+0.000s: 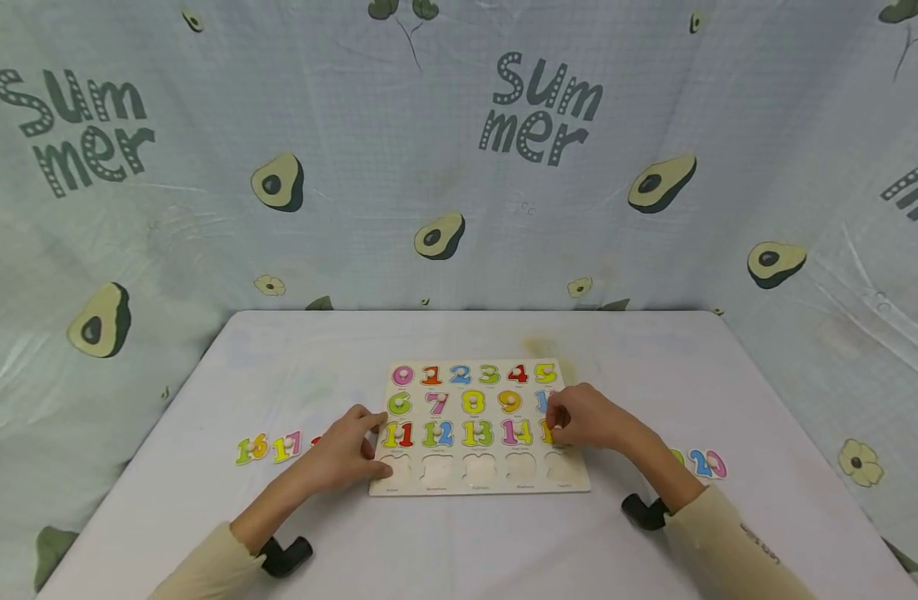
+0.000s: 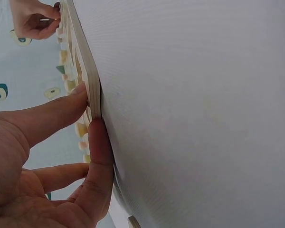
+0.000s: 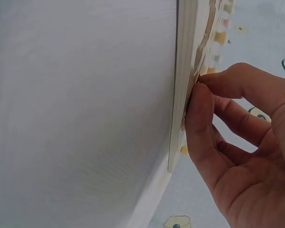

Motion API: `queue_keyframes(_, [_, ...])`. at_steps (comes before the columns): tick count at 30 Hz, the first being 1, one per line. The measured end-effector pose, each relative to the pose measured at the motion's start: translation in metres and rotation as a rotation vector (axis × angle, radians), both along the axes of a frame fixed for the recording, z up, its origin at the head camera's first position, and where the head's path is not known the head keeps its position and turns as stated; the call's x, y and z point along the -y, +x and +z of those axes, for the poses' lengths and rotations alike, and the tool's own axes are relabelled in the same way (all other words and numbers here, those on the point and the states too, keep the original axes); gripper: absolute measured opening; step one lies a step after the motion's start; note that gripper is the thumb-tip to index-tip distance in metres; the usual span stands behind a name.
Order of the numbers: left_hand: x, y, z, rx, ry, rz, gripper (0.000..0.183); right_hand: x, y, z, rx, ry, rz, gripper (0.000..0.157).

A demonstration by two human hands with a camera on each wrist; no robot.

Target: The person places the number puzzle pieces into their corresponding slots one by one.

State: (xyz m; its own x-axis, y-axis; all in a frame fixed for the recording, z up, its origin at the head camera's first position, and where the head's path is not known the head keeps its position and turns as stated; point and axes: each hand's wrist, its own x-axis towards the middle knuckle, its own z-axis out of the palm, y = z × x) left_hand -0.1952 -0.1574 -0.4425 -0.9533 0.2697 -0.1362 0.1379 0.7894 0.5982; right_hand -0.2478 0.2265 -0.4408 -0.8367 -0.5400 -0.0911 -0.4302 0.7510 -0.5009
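Observation:
A wooden number puzzle board [image 1: 480, 490] lies on the table, with pieces 0 to 14 in its upper rows and bare recesses in its bottom row. My left hand [image 1: 346, 450] grips the board's left edge, thumb on the top face and a finger against the side, as the left wrist view shows. At the right end of the third row, my right hand [image 1: 590, 417] pinches the number 15 piece [image 1: 546, 432] between thumb and finger. That hand covers most of this piece and part of the 10.
Left of the board lie the loose 16 piece [image 1: 252, 449] and 17 piece [image 1: 286, 447], with a red-edged piece partly behind the left hand. The 20 piece [image 1: 708, 464] lies to the right, beside another piece mostly hidden by the forearm. A printed curtain [image 1: 354, 250] hangs behind the table.

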Motion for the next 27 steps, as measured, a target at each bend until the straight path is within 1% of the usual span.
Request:
queue_keyframes(3, [0.003, 0.001, 0.004, 0.008, 0.011, -0.005, 0.077, 0.002, -0.001, 0.003, 0.045, 0.003, -0.025, 0.013])
queue_keyframes(5, [0.010, 0.003, 0.007, -0.007, 0.015, -0.007, 0.072, 0.002, -0.001, 0.004, 0.085, 0.000, -0.026, 0.012])
queue_keyframes(7, [0.023, 0.006, 0.011, -0.057, 0.022, 0.007, 0.062, 0.001, -0.001, 0.004, 0.112, -0.002, -0.008, 0.012])
queue_keyframes(8, [0.032, 0.008, 0.013, -0.093, 0.022, 0.027, 0.057, 0.000, -0.001, 0.005, 0.124, 0.000, 0.003, 0.013])
queue_keyframes(10, [0.053, 0.011, 0.017, -0.175, 0.010, 0.079, 0.045, -0.002, -0.001, 0.005, 0.142, -0.006, 0.024, 0.018])
queue_keyframes(12, [0.077, 0.014, 0.022, -0.236, -0.026, 0.145, 0.036, -0.005, -0.001, 0.007, 0.143, -0.009, 0.022, 0.025])
queue_keyframes(13, [0.088, 0.015, 0.024, -0.245, -0.058, 0.174, 0.034, -0.008, -0.001, 0.008, 0.146, -0.011, 0.007, 0.029])
queue_keyframes(15, [0.110, 0.018, 0.026, -0.220, -0.131, 0.212, 0.033, -0.014, 0.000, 0.010, 0.160, 0.002, -0.033, 0.040])
queue_keyframes(17, [0.127, 0.022, 0.026, -0.168, -0.183, 0.221, 0.031, -0.021, 0.000, 0.012, 0.175, 0.034, -0.078, 0.054])
queue_keyframes(19, [0.140, 0.025, 0.022, -0.130, -0.204, 0.211, 0.030, -0.027, 0.001, 0.014, 0.197, 0.067, -0.108, 0.072])
queue_keyframes(21, [0.147, 0.027, 0.018, -0.133, -0.204, 0.208, 0.026, -0.031, 0.002, 0.015, 0.220, 0.093, -0.113, 0.090])
queue_keyframes(23, [0.150, 0.027, 0.014, -0.160, -0.200, 0.209, 0.024, -0.032, 0.003, 0.015, 0.243, 0.107, -0.119, 0.102])
queue_keyframes(25, [0.151, 0.025, 0.011, -0.189, -0.212, 0.216, 0.019, -0.032, 0.004, 0.014, 0.259, 0.117, -0.115, 0.108])
queue_keyframes(27, [0.151, 0.023, 0.010, -0.206, -0.229, 0.217, 0.014, -0.031, 0.004, 0.012, 0.260, 0.129, -0.114, 0.108])
